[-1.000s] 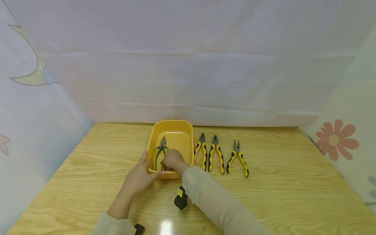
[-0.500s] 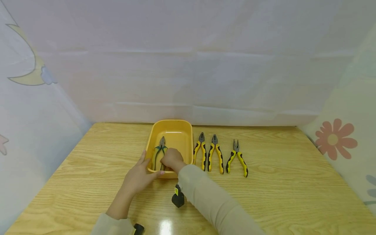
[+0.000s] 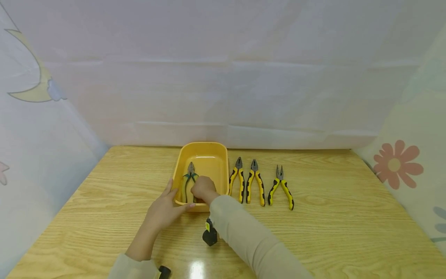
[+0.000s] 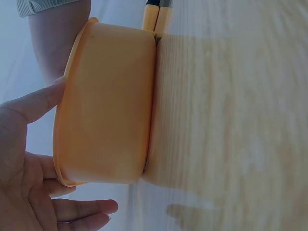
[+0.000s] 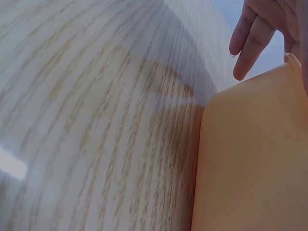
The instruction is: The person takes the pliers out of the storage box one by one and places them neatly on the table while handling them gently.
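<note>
A yellow plastic tray (image 3: 209,161) stands near the table's back edge in the head view. My left hand (image 3: 163,211) holds its near left corner, thumb on the near rim and fingers along the left side. The left wrist view shows the tray's outer wall (image 4: 103,106) and my thumb touching the rim. Inside the tray, at the left, lies a pair of pliers (image 3: 186,185) with yellow-green handles, jaws pointing away. My right hand (image 3: 204,188) reaches in with curled fingers and grips its right handle; the fingertips are hidden. The right wrist view shows mostly tray wall and table.
Right of the tray, two combination pliers, one closer (image 3: 238,178) and one farther (image 3: 255,182), lie side by side on the wooden table (image 3: 331,217). Long-nose pliers (image 3: 280,188) lie beyond them. A pale cloth backdrop (image 3: 223,85) hangs behind.
The pliers in the tray have turned slightly, their jaws shifting left. My right forearm has moved a little left. My left hand keeps its place on the tray.
</note>
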A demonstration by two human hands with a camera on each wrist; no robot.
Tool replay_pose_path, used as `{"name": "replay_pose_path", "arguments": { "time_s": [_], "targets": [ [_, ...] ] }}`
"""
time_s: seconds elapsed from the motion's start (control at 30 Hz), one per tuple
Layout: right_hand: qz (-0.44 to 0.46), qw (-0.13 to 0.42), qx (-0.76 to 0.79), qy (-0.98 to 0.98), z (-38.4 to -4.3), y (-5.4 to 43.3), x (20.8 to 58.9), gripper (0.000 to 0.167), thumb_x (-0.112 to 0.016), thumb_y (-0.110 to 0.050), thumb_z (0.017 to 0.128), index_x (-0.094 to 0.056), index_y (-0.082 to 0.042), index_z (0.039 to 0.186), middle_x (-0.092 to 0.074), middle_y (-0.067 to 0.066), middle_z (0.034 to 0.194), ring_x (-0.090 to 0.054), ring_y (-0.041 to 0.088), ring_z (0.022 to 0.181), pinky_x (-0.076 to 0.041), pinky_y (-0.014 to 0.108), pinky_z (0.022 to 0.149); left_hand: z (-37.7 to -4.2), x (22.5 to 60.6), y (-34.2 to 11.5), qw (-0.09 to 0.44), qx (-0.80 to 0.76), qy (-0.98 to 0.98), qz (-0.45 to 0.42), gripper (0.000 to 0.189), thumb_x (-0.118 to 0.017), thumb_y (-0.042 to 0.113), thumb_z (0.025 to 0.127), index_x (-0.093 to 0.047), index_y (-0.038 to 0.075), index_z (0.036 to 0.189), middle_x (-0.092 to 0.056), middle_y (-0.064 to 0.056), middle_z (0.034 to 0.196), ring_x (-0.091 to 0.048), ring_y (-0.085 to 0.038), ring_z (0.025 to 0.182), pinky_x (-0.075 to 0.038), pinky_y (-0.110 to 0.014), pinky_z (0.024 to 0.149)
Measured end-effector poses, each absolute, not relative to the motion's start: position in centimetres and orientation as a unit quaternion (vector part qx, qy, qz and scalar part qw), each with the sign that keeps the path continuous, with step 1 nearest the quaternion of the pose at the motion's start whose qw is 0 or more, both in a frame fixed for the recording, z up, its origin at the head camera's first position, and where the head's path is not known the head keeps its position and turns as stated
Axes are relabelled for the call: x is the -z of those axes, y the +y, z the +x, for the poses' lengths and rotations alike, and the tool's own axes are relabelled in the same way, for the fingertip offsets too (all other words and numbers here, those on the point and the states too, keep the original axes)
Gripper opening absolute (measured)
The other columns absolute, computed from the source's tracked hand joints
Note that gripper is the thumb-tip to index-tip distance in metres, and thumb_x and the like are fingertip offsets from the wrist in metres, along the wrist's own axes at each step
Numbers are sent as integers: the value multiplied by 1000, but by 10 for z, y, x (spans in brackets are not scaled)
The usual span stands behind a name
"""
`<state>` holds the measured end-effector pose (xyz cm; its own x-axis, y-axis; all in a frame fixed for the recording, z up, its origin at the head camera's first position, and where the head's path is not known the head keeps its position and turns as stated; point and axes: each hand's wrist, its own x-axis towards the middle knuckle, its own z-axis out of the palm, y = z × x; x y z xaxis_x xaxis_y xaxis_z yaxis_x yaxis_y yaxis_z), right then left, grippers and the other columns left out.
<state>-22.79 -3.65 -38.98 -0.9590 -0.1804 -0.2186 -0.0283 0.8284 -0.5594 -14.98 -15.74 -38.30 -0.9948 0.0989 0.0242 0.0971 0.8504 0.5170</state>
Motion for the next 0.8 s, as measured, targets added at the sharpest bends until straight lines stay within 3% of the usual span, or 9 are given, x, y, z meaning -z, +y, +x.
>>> {"name": "replay_pose_path", "arguments": {
  "time_s": [0.23, 0.43, 0.8],
  "targets": [
    [-36, 135, 336, 932, -228, -34, 392, 34, -53, -8, 80, -46, -8, 47, -42, 2, 42, -41, 14, 38, -34, 23, 37, -150, 383, -157, 2, -265, 963, 48, 90, -49, 65, 71, -41, -7, 125, -11, -16, 141, -45, -39, 106, -41, -47, 79],
    [-9, 154, 373, 915, -231, -32, 393, 28, -53, -9, 80, -55, -2, 53, -52, 8, 47, -52, 18, 41, -41, 25, 38, -149, 383, -157, -1, -268, 962, 49, 88, -51, 63, 71, -40, -6, 125, -9, -15, 142, -44, -40, 106, -40, -49, 80],
    [29, 165, 442, 881, -234, -31, 392, 13, -56, -1, 77, -51, 2, 65, -49, 10, 60, -51, 20, 47, -40, 24, 40, -150, 384, -157, -4, -269, 962, 53, 86, -53, 60, 72, -39, -6, 126, -10, -15, 141, -43, -40, 107, -40, -49, 80]
  ]
}}
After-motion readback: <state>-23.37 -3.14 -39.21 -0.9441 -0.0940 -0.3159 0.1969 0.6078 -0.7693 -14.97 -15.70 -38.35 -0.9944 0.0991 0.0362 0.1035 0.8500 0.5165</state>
